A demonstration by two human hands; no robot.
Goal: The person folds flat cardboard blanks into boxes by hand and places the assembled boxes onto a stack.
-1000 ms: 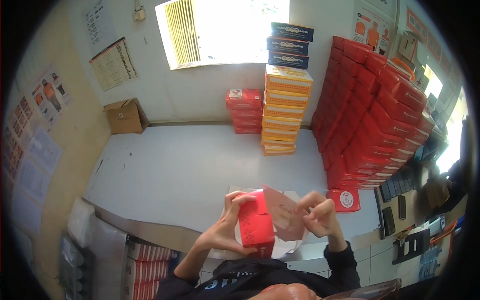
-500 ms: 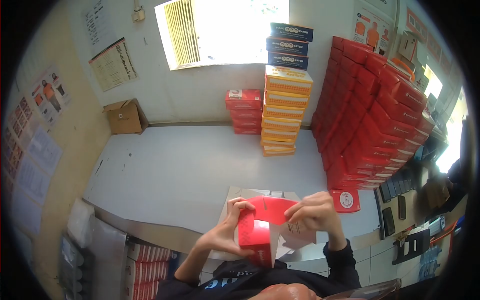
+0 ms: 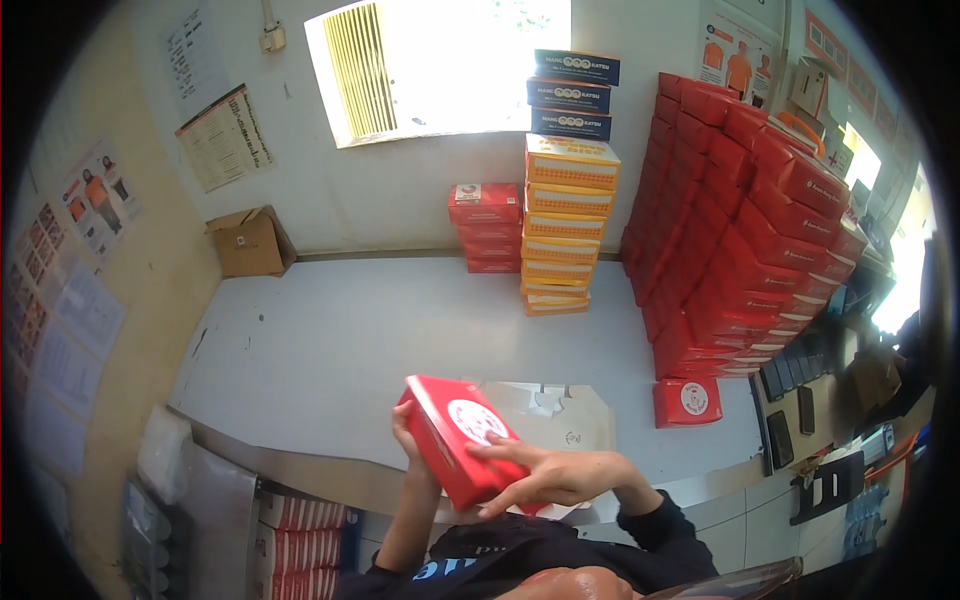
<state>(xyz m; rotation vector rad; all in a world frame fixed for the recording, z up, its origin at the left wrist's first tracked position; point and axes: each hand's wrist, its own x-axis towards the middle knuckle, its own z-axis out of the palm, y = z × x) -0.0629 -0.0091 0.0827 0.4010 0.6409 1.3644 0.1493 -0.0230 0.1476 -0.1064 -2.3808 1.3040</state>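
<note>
A red box (image 3: 450,440) with a round white logo is tilted in front of my body, its lid closed over the top. My left hand (image 3: 412,440) grips it from the left side, fingers wrapped round the edge. Across its lower right lies my right hand (image 3: 550,475), fingers apart and touching the lid and the near edge. Under and behind the box, unfolded flat cardboard (image 3: 570,415) rests on the white table (image 3: 330,350).
Red boxes (image 3: 740,230) are stacked high at the right, with a single red box (image 3: 688,402) in front. Yellow boxes (image 3: 570,200) topped by dark blue ones (image 3: 570,95) stand at the back beside smaller red boxes (image 3: 485,215). A brown carton (image 3: 250,243) sits at the back left.
The box's open flap has been folded over and its logo side now faces up. The box has turned and shifted left. My right hand has moved left and down onto it.
</note>
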